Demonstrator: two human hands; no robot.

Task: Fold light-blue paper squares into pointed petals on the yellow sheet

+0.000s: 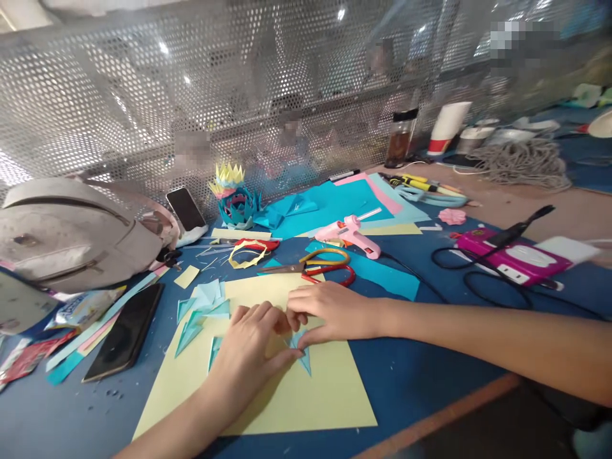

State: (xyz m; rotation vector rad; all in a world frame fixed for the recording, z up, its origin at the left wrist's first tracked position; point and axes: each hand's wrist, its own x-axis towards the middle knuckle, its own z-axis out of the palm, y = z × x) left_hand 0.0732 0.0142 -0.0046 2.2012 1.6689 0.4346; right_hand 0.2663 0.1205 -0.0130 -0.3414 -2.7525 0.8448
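Observation:
My left hand (255, 341) and my right hand (329, 312) meet over a large yellow paper sheet (335, 395). Between their thumbs and fingers is a small light-blue folded paper piece (301, 357), its pointed end showing below the fingers. Both hands are closed, pinching it; part of the piece is hidden under them. Left of my left hand, several light-blue folded paper triangles (191, 331) lie on the sheet. Just beyond my right hand rest scissors (329, 264) with orange and red handles.
A pink glue gun (351, 234) lies behind the scissors, its cord trailing right toward a magenta power strip (519, 258). A paper lotus (236, 204) stands at the back. Left are a phone (127, 335) and a beige backpack (76, 236). A drink bottle (400, 137) stands back right.

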